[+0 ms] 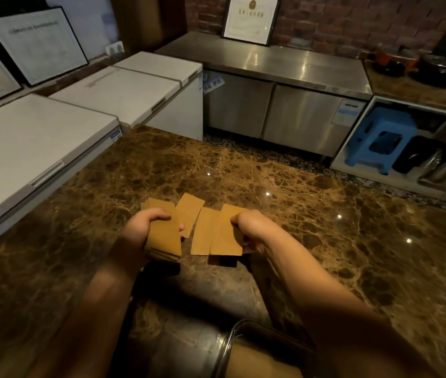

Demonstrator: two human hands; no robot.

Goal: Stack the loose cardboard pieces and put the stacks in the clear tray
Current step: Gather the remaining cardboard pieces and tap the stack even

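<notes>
Cardboard pieces, tan and roughly rectangular, sit in the person's two hands above a brown marble counter [284, 192]. The left hand [145, 225] grips a stack of cardboard [163, 237], thumb curled over the top face and fingertips showing at the stack's right edge; several layered edges are visible at the stack's near end. Behind that stack, one loose piece [189, 211] juts out tilted toward the right, and the corner of another piece peeks out at the far left; whether these lie on the counter or belong to the held bundle cannot be told. The right hand [246, 227] pinches a second group of cardboard [217, 233] at its right edge, with two overlapping pieces fanned side by side, the right one over the left. The two bundles are near each other but apart, with a narrow gap of counter showing between them.

At the bottom edge of the view, close to the person, the curved rim of a clear tray [228, 339] shows, with tan cardboard already inside it [254, 361]. Both forearms reach over it.

Beyond the counter stand white chest freezers [123, 91] on the left, a stainless steel cabinet [284, 105] ahead, and a blue plastic stool [380, 137] tucked in a shelf on the right.
</notes>
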